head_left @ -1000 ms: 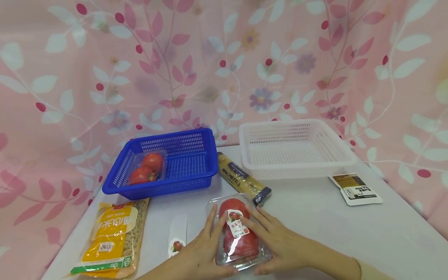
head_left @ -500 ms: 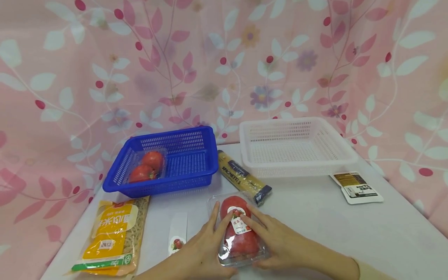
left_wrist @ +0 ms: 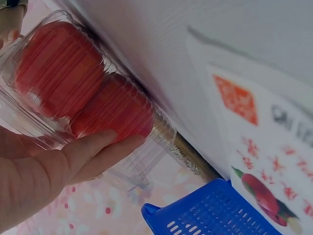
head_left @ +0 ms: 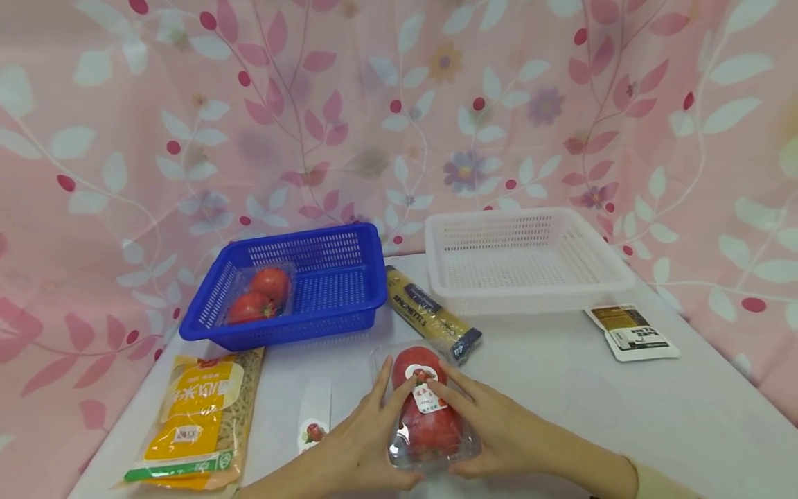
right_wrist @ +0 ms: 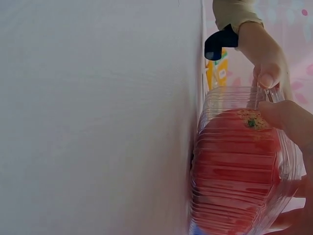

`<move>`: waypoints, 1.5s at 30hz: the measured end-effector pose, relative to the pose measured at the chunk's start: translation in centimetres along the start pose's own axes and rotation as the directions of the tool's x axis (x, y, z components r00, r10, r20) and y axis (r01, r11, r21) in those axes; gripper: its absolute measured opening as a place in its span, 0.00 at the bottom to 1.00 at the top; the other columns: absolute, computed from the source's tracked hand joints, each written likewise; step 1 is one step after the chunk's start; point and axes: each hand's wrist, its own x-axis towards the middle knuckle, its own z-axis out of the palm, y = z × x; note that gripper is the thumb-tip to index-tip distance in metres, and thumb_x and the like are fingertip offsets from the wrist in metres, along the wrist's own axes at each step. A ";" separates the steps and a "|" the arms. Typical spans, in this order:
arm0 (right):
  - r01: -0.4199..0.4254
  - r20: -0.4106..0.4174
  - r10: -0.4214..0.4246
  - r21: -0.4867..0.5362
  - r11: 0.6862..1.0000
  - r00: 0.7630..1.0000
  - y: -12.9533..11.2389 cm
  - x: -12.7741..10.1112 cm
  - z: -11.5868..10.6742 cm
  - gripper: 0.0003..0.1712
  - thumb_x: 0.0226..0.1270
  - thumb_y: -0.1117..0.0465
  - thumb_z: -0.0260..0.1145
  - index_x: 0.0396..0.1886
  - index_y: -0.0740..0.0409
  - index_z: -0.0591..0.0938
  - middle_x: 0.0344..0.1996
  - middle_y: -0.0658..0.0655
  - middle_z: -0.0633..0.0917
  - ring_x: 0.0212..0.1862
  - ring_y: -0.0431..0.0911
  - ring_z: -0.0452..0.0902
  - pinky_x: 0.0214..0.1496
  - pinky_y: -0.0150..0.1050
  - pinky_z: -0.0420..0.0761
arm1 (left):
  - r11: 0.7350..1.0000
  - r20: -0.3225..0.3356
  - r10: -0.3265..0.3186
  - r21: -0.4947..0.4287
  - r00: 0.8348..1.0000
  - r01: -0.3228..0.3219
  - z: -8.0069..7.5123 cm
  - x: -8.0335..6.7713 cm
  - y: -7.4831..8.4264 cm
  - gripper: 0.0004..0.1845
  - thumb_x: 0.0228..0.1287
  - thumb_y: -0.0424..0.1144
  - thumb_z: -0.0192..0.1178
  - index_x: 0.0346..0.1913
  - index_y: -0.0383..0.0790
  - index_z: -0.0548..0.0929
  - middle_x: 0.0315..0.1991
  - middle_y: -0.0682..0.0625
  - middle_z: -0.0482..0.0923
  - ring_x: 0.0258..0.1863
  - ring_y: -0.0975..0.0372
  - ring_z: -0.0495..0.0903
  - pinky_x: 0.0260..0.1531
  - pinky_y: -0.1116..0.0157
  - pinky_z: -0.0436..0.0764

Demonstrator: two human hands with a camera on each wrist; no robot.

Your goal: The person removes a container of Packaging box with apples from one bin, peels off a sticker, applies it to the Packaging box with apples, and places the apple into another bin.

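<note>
A clear plastic pack of red tomatoes [head_left: 426, 416] with a white label on its lid sits at the near middle of the white table [head_left: 592, 409]. My left hand [head_left: 358, 443] grips its left side, fingers over the lid. My right hand [head_left: 492, 423] grips the right side, fingertips by the label. The left wrist view shows the left hand [left_wrist: 44, 181] under the ribbed pack [left_wrist: 73, 88]. In the right wrist view the pack [right_wrist: 234, 171] lies against the table with right fingers [right_wrist: 288, 117] on it. Whether it is lifted I cannot tell.
A blue basket [head_left: 349, 305] at the back left holds another tomato pack [head_left: 258, 294]. A white basket [head_left: 530, 294] stands at the back right. A spaghetti packet [head_left: 430, 322] lies between them. A yellow noodle bag [head_left: 196, 416], a label strip [head_left: 314, 416] and a sachet [head_left: 632, 333] lie around.
Both hands have closed in a little on the tomato pack. The pack has shifted slightly away from me and its near end looks a bit higher.
</note>
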 end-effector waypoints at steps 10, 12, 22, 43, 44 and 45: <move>-0.011 -0.009 0.011 0.042 0.999 1.000 0.0 0.0 -0.5 0.55 0.46 0.32 0.65 0.70 0.50 0.57 0.69 0.61 0.56 0.60 0.55 0.67 0.47 0.47 0.78 | 0.998 -0.037 0.065 0.003 0.997 -0.065 -0.5 0.4 0.3 0.59 0.36 0.64 0.68 0.71 0.51 0.49 0.70 0.33 0.38 0.56 0.42 0.68 0.44 0.50 0.77; -0.007 -0.016 0.008 0.034 0.999 1.000 0.0 0.0 -0.6 0.55 0.46 0.32 0.65 0.70 0.50 0.57 0.69 0.61 0.56 0.60 0.55 0.67 0.47 0.48 0.78 | 0.998 -0.031 0.062 -0.009 0.998 -0.062 -0.7 0.5 0.3 0.59 0.36 0.64 0.69 0.71 0.52 0.49 0.70 0.33 0.38 0.56 0.42 0.67 0.44 0.50 0.76; -0.014 -0.062 0.014 -0.006 1.000 0.998 0.3 0.2 -1.8 0.55 0.45 0.31 0.66 0.70 0.49 0.58 0.69 0.59 0.57 0.60 0.54 0.66 0.47 0.49 0.77 | 0.998 -0.099 0.070 0.003 0.993 -0.071 -1.2 1.2 0.8 0.60 0.33 0.62 0.70 0.71 0.54 0.50 0.70 0.34 0.39 0.58 0.43 0.66 0.45 0.50 0.76; -0.110 -0.120 0.115 0.049 0.993 0.986 1.6 2.5 -5.7 0.52 0.45 0.31 0.65 0.68 0.44 0.60 0.69 0.55 0.57 0.63 0.53 0.62 0.48 0.49 0.77 | 0.991 -0.227 0.122 -0.032 0.966 -0.133 -5.2 4.1 2.1 0.57 0.33 0.58 0.73 0.70 0.47 0.57 0.71 0.38 0.41 0.61 0.41 0.61 0.47 0.50 0.74; -0.114 -0.123 0.120 0.056 0.992 0.985 1.7 2.5 -5.9 0.51 0.45 0.31 0.65 0.68 0.43 0.60 0.69 0.54 0.57 0.63 0.53 0.62 0.48 0.49 0.77 | 0.990 -0.236 0.127 -0.034 0.963 -0.139 -5.4 4.3 2.2 0.57 0.33 0.57 0.73 0.70 0.46 0.58 0.71 0.38 0.41 0.62 0.42 0.61 0.47 0.50 0.75; -0.115 -0.127 0.122 0.060 0.991 0.984 1.9 2.6 -6.2 0.51 0.45 0.31 0.66 0.68 0.43 0.60 0.69 0.54 0.57 0.63 0.53 0.62 0.48 0.49 0.77 | 0.989 -0.246 0.133 -0.035 0.960 -0.146 -5.5 4.5 2.3 0.56 0.34 0.57 0.74 0.70 0.46 0.58 0.71 0.39 0.42 0.62 0.42 0.61 0.46 0.50 0.75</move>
